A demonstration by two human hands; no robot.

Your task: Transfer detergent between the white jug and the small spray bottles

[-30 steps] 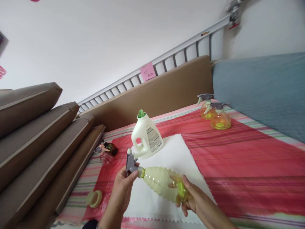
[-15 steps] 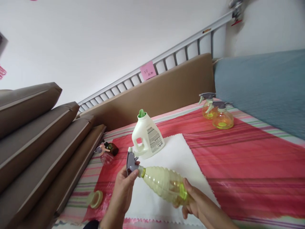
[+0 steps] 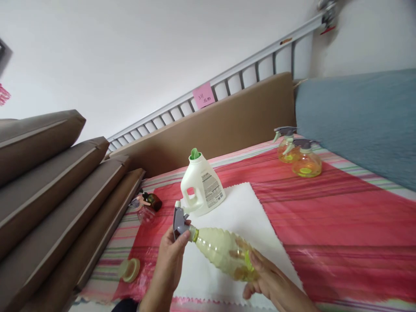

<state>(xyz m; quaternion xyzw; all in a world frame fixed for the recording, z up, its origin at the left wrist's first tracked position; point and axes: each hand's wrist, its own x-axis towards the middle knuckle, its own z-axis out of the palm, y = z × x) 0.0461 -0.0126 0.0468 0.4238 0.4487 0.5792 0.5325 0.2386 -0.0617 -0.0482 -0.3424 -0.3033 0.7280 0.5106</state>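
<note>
A yellow-tinted, ribbed spray bottle (image 3: 221, 249) lies tilted on its side in the air above a white cloth (image 3: 256, 221), its grey trigger head pointing left. My left hand (image 3: 172, 251) is closed around the neck and trigger head, thumb on the collar. Around the bottle's base wraps my right hand (image 3: 268, 277), its fingers partly seen through the clear plastic. Just beyond the trigger head stands a white handled jug (image 3: 212, 184) with a green spout in its uncapped mouth, at the cloth's far side.
Two round spray bottles with amber liquid (image 3: 307, 162) stand at the right on the red sheet (image 3: 338, 216). A pink spray bottle (image 3: 146, 212) and a brown bottle (image 3: 153, 201) are at the left. A pale green cap (image 3: 131, 269) lies nearer. Stacked cushions (image 3: 58, 208) border the left.
My right hand's fingers have shifted around the bottle's base and now cover more of it. The bottle and my left hand stay nearly in place. The view has moved slightly.
</note>
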